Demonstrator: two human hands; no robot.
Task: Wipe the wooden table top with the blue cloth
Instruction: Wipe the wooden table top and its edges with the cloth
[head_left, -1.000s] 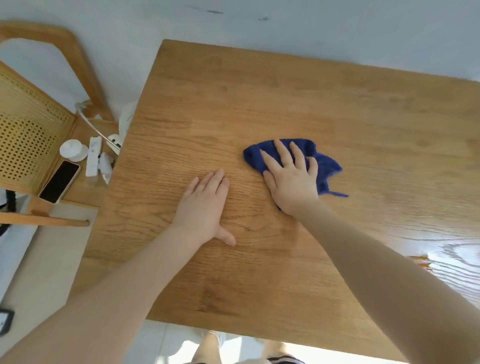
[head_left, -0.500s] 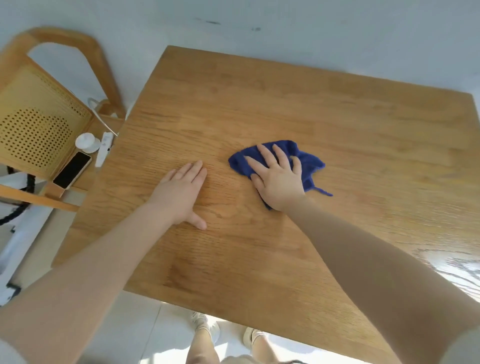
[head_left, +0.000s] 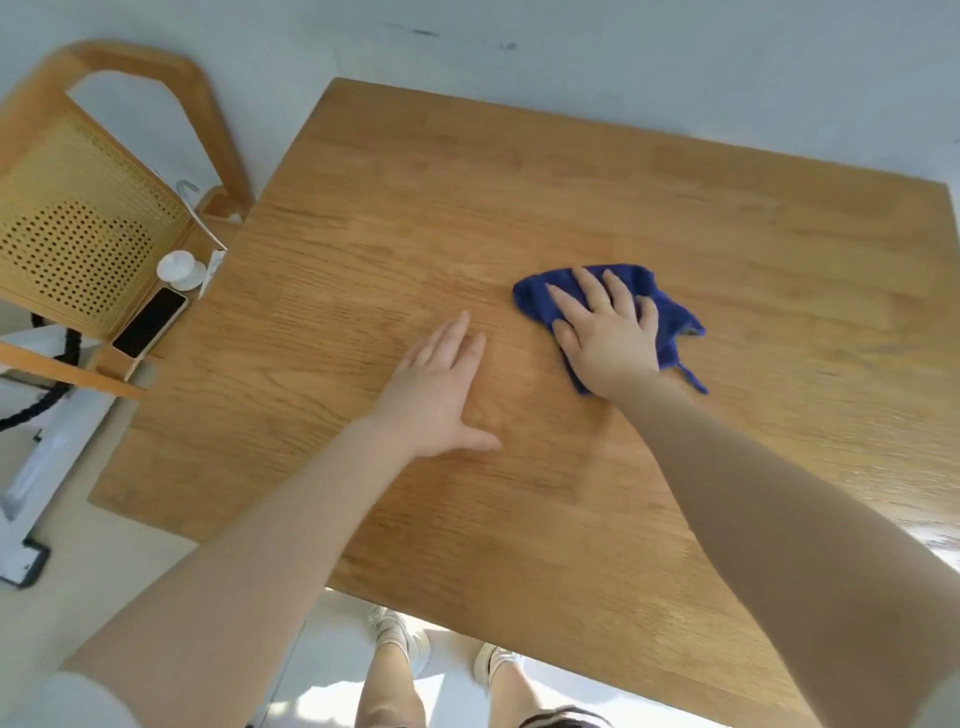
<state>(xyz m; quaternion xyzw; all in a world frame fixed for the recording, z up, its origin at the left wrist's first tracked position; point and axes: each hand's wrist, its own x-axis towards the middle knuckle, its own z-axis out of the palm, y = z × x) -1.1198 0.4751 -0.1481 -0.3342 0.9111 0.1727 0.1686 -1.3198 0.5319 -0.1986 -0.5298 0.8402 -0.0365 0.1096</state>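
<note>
The wooden table top (head_left: 519, 182) fills most of the view. A crumpled blue cloth (head_left: 675, 322) lies on it right of centre. My right hand (head_left: 608, 338) presses flat on the cloth with its fingers spread, covering the cloth's middle, and a thin blue loop trails out at the lower right. My left hand (head_left: 436, 395) rests palm down on the bare wood to the left of the cloth, fingers together and holding nothing.
A wooden chair (head_left: 78, 234) with a perforated back stands at the table's left edge. On its seat are a dark phone (head_left: 149, 322), a white round object (head_left: 179, 267) and a white stick-shaped thing (head_left: 210, 273). My feet (head_left: 395, 634) show below the near edge.
My right hand slid the cloth slightly left, then back to the right. My left hand stayed flat on the wood. The view shifted, showing more of the chair and floor.
</note>
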